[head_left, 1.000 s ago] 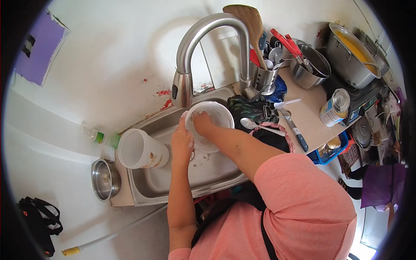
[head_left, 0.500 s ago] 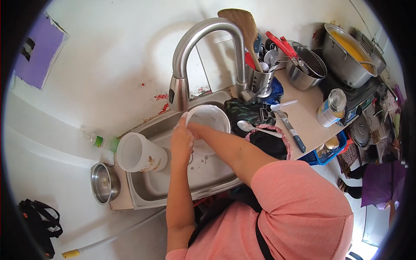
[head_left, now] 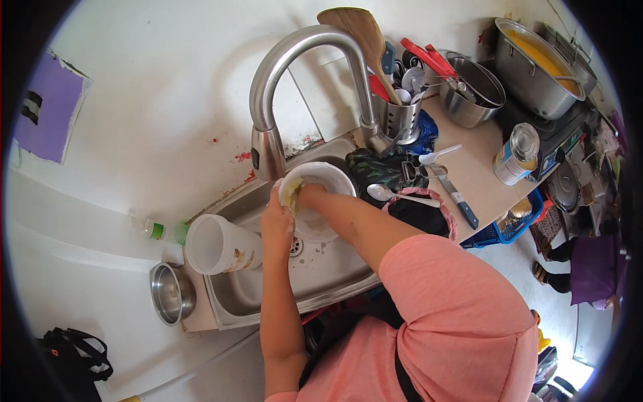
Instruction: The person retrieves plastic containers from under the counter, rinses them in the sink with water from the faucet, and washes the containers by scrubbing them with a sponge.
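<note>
Over the right half of the sink, below the faucet: white bucket, opening toward the camera. Left hand: grip clamped on the bucket's left rim. Right hand: inside the bucket, at a yellow-green sponge by the inner left wall; fingers mostly hidden, can't tell if that grip is closed. Second bucket, brown marks, at the sink's left end. Steel bowl at the surface's left edge. Knife near the front edge, right of sink.
</note>
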